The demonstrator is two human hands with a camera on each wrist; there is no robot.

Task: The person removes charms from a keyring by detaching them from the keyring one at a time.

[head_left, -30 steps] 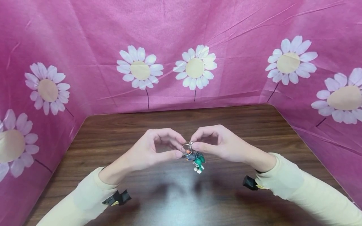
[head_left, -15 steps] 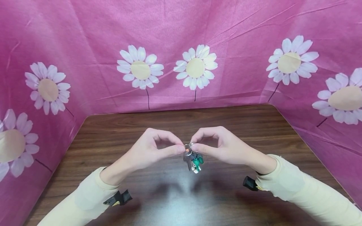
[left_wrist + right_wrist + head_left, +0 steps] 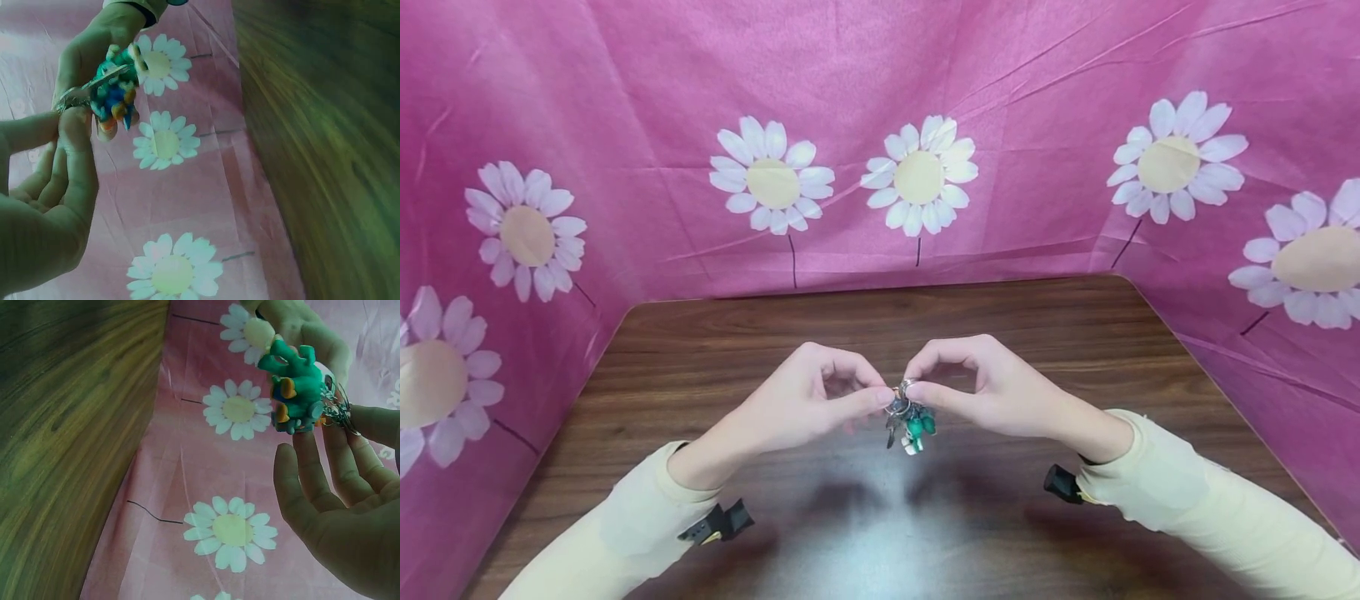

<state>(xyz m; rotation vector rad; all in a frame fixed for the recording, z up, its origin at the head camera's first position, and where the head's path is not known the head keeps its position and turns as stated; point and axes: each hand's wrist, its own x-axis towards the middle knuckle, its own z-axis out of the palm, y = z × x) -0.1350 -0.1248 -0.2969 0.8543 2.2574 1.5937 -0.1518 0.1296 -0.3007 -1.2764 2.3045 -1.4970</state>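
Note:
Both hands meet over the middle of the table in the head view, holding a bunch of keys and charms between them. My left hand (image 3: 805, 404) pinches the edge of a metal key ring (image 3: 897, 408) between thumb and forefinger. Opposite it, my right hand (image 3: 992, 387) pinches the rings at the top right. Below dangle a dark metal key (image 3: 891, 432) and a green charm (image 3: 914, 428) with white at its lower end. The left wrist view shows a blue and orange part (image 3: 117, 103) among the charms. Up close in the right wrist view, a green figurine (image 3: 299, 390) hangs by small chains (image 3: 337, 412).
A dark wood-grain table (image 3: 760, 317) lies beneath the hands. Pink cloth (image 3: 850, 67) printed with white daisies rises along its back and both sides. Black wrist cameras, the left one (image 3: 718, 523) and the right one (image 3: 1062, 485), stick out below the cream sleeves.
My left thumb and forefinger have closed together on the ring's edge. The key has come into sight on the left, and the green charm has shifted slightly left. The right hand stays nearly still.

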